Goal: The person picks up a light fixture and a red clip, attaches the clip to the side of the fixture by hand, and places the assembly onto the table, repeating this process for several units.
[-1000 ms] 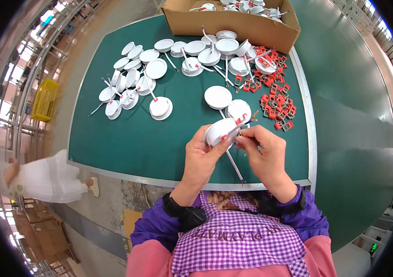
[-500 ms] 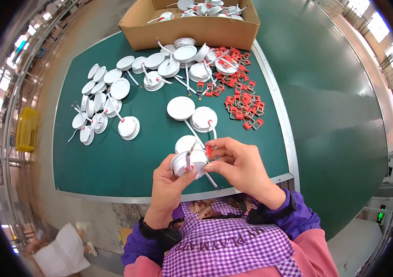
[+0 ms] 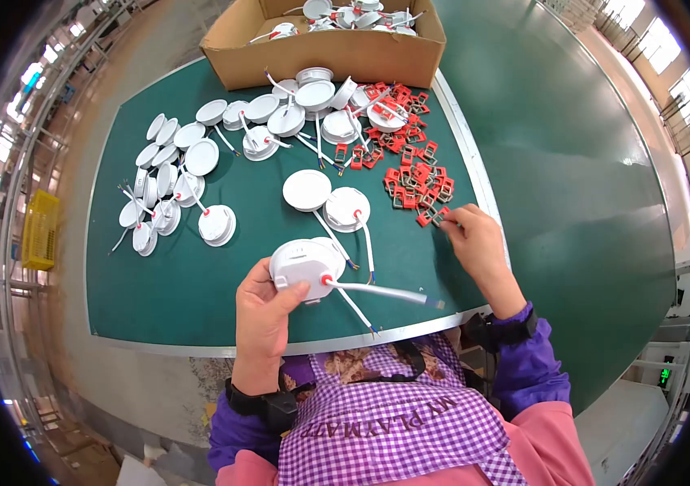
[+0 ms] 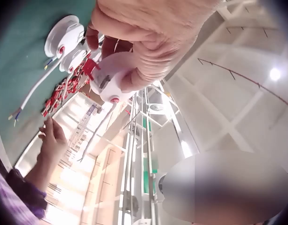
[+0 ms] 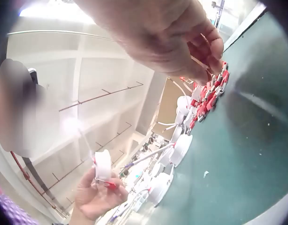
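My left hand (image 3: 265,312) grips a round white downlight (image 3: 300,263), thumb on its back and fingers underneath. Its white cable (image 3: 385,292) sticks out to the right from a red grommet. A red clip (image 4: 91,68) sits on this downlight's side in the left wrist view, with a metal spring beside it. Out to the right, my right hand (image 3: 478,247) has thumb and forefinger together on a red clip (image 3: 440,216) at the near edge of the clip pile (image 3: 418,182). More downlights lie just beyond the held one, one face up (image 3: 307,190), another back up (image 3: 346,209).
Many white downlights (image 3: 201,156) with cables spread over the green table (image 3: 158,300) at the left and back. A cardboard box (image 3: 320,61) of more downlights stands at the far edge. The table's metal edging (image 3: 474,174) runs along the right, with another green surface (image 3: 572,211) beyond.
My right hand has left the downlight and reached right to the clip pile. The held downlight has turned, its cable swinging to the right. The head view has shifted, so the table things appear further left.
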A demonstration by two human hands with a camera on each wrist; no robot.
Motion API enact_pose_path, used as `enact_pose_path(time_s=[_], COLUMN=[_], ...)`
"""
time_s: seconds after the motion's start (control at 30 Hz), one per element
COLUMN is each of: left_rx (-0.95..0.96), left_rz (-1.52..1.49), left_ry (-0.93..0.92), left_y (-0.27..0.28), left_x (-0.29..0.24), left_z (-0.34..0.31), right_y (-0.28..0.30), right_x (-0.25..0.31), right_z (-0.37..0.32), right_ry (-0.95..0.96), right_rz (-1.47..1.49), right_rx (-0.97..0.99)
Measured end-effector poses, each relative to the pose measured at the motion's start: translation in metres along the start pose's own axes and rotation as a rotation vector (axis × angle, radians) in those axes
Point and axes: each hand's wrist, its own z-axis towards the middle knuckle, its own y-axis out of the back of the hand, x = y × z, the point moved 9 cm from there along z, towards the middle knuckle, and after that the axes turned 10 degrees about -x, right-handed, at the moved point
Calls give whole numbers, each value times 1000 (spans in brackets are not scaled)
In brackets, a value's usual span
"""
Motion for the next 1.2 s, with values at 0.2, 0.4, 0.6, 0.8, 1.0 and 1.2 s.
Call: enact_pose_path(time_s=[0.2,0.4,0.6,0.8,1.0,1.2], left_rx=[37,87,150,209,175,182], left_rz=[-311,-17,110,192,237,296], left_ry=[235,251,194,168,75,-7], left_y=[-17,-23,-42,-59,-55,-61], left_x=[14,27,21,27,22,16], left_z=[-3,3,4,4,5,5], right_y=[-29,-27,-2,7,-1,-3], right_x=[9,-13,3,73,95,104], right_z=[-7,-8,-15,-29,-41,-43], right_ry=[184,87,80,25,112,107], right_rz=[-333,-457,-264,376,377,438], right_rx=[135,200,-44,-26,41,134])
